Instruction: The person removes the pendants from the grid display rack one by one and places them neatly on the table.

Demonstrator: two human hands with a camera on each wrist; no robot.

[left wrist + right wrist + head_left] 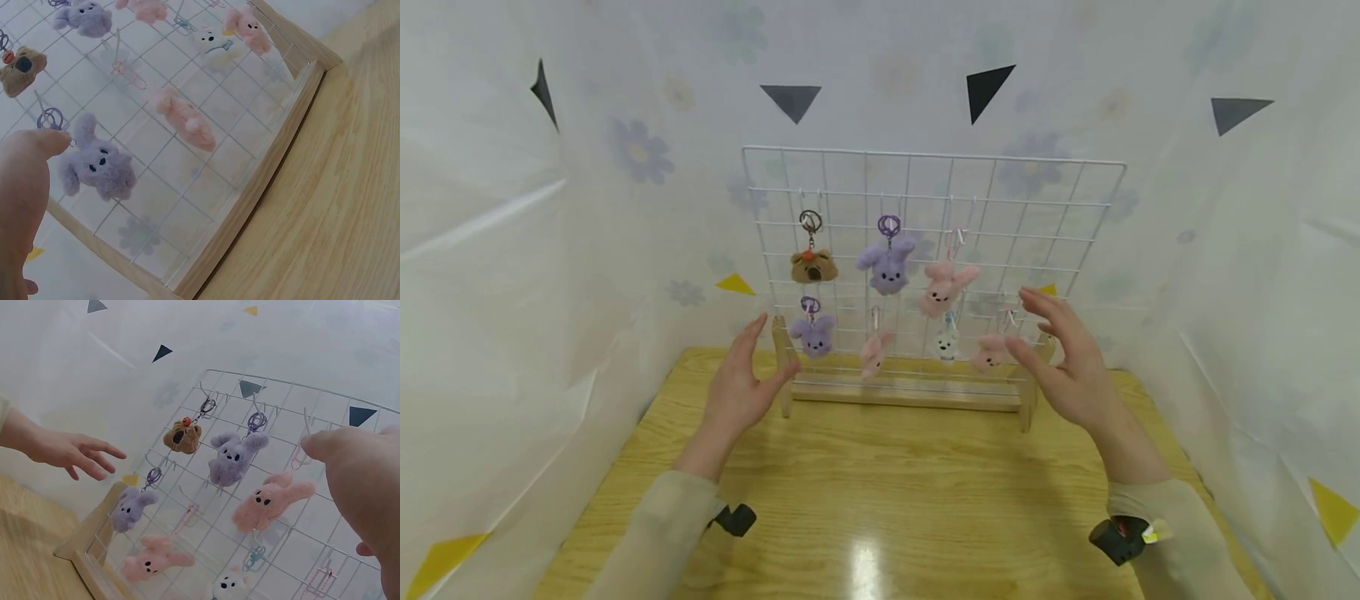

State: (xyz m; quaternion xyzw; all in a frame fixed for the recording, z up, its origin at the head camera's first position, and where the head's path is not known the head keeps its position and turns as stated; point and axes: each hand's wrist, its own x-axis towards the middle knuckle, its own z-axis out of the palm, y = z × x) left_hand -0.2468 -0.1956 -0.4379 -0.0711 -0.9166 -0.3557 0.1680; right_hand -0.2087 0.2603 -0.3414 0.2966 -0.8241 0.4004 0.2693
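Note:
A white wire grid rack [1037,202] with plush keychains stands upright on wooden feet. My left hand [741,379] is by its left foot, fingers spread, holding nothing. Closest to it hangs a small purple plush keychain [815,335]. My right hand [1071,367] is raised at the lower right, thumb overlapping a pink plush keychain [989,353] in the head view, with nothing gripped. The upper row has a brown bear keychain [814,267], a purple bunny keychain [889,267] and a pink bunny keychain [946,287]. Below hang another pink keychain [874,354] and a white bear keychain [947,343].
The rack's wooden base bar [910,395] runs along the back of the wood-grain table [865,475]. Pale flower-printed sheeting [647,217] encloses the back and sides, with black, grey and yellow triangles stuck on it. White hooks [962,200] stick out from the grid.

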